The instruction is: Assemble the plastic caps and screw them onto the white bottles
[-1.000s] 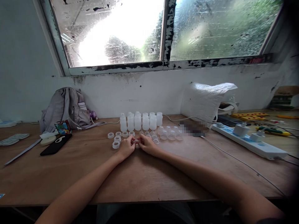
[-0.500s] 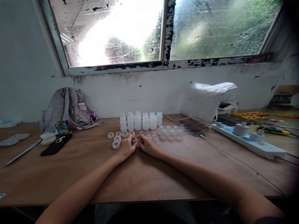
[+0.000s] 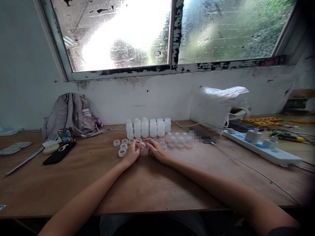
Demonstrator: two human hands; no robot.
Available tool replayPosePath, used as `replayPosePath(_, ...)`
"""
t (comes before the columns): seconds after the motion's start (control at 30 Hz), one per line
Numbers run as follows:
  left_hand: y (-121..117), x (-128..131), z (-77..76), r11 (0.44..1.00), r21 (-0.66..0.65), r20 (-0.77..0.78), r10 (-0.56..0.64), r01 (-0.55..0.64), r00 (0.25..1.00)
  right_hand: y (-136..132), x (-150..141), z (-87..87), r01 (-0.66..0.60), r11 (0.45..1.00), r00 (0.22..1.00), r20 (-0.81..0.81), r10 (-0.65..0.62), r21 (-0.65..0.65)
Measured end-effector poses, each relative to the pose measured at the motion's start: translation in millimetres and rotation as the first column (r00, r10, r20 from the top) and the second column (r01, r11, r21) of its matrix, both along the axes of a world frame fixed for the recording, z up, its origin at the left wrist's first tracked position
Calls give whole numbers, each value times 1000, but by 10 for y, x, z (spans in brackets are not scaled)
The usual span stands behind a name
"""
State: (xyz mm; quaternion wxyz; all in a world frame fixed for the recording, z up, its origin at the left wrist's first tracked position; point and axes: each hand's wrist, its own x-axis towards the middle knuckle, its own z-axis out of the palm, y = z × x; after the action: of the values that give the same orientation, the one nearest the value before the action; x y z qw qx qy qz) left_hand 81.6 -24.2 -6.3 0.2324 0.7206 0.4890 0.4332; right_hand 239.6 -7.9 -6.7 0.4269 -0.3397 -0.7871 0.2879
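My left hand [image 3: 132, 154] pinches a translucent bottle collar ring [image 3: 142, 146] just above the table. From the other side, my right hand [image 3: 157, 151] has its curled fingertips at the ring's edge; whether a teat sits inside is too small to tell. Several more collar rings [image 3: 122, 152] lie to the left of my left hand. Clear teats [image 3: 160, 140] and a small clear disc-like piece [image 3: 164, 148] are beside my right hand, partly covered by it. Behind both hands stand several frosted baby bottles [image 3: 145, 127], the left ones with tops on. Clear dome caps [image 3: 180, 141] stand on the right.
On the left are a grey backpack [image 3: 70, 114], a black phone [image 3: 59, 153] and a pale strip [image 3: 24, 161]. A white power strip [image 3: 263, 149], its cable [image 3: 256, 173] and a silvery bag [image 3: 214, 105] occupy the right. The table's front edge [image 3: 157, 211] runs below my forearms.
The collar ring has come up and slightly left, tilted so its opening shows more. My left hand moved a little left with it, and my right fingers spread slightly.
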Motion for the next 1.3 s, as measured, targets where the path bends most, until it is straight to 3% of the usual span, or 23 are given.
replayPosePath(0.13, 48, -8, -28, 991, -85, 150, -88, 102, 985, 57, 12, -28, -26, 995, 999, -26, 24, -94)
replayPosePath(0.3, 107, -38, -33, 952, -204, 306, -161, 230, 938, 44, 9, -1, -3, 998, 1000, -3, 3, -67)
replayPosePath(0.4, 124, -67, -18, 940, -206, 347, -191, 273, 918, 34, 7, 3, -13, 998, 999, -31, 11, -68)
replayPosePath(0.53, 126, -97, 13, 953, -169, 345, -183, 253, 921, 72, -7, -32, -102, 975, 986, -150, 73, -197)
replayPosePath(0.7, 101, -99, 29, 974, -78, 255, -187, 213, 949, 134, -26, -67, -129, 930, 969, -245, 43, -344)
replayPosePath(0.87, 49, -56, 39, 988, -74, 167, -124, 138, 978, 126, -8, -45, -168, 915, 974, -205, 97, -366)
replayPosePath(1.3, 26, -62, 53, 993, -77, 170, -74, 88, 983, 79, 7, -1, -153, 936, 986, -115, 123, -316)
